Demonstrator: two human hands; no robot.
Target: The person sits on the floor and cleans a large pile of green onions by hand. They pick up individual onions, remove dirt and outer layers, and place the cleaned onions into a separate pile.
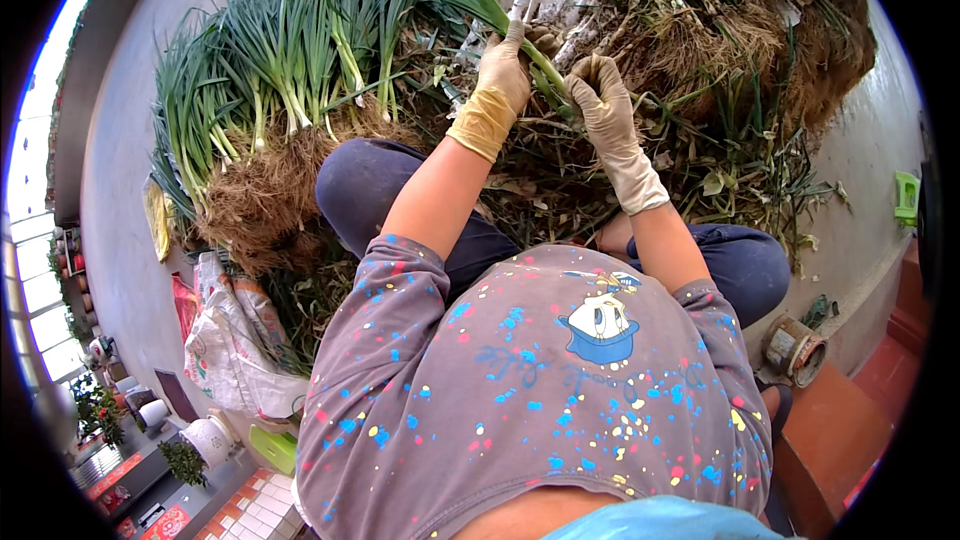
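My left hand (pixel 504 75), in a soiled yellowish rubber glove, is closed around the stalk of a large green onion (pixel 487 4). The leaves fan up and left from this fist. My right hand (pixel 606 101), gloved in the same way, has its fingers bent and pinched at the lower end of the stalk; what exactly lies between the fingertips is hidden. Under both hands spreads a heap of stripped leaves and peelings (pixel 540 187). To the left, green onions (pixel 277 52) lean in a row with their brown roots (pixel 262 195) towards me.
A pile of unpeeled green onions with matted roots (pixel 705 37) lies at the upper right, beside a dirty white plastic sheet (pixel 577 15). Woven sacks (pixel 232 345) lie at the lower left. A round container (pixel 795 352) rests at the right. My bent knees (pixel 367 187) flank the heap.
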